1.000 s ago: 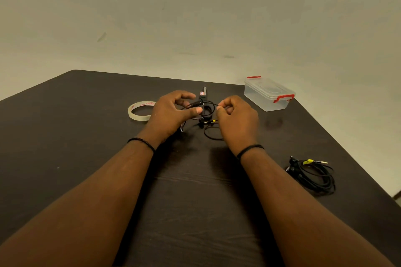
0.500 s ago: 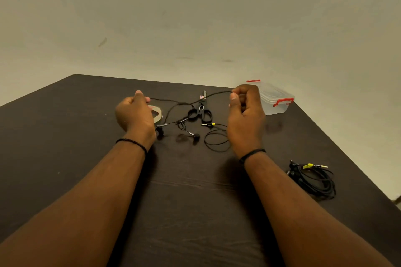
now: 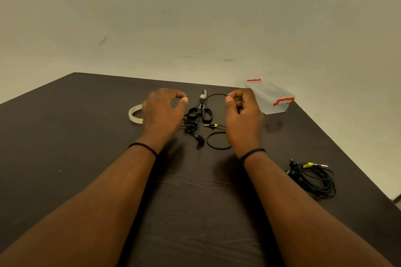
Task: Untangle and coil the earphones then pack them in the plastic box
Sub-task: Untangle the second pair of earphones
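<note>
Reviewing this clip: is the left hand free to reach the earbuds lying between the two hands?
Probably yes. The left hand hovers open, holding nothing, right beside the earbuds, with nothing between them. The right hand pinches the cable farther back, out of the way.

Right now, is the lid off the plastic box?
No, the lid sits on the plastic box, with its red clips at both ends.

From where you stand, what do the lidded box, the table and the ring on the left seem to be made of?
The lidded box looks like clear, slightly cloudy plastic: the table shows through its walls, and its clips are red. The table looks like dark wood or a wood-look laminate with a matt finish and faint grain lines. The ring is probably a roll of translucent adhesive tape, pale and glossy.
</note>
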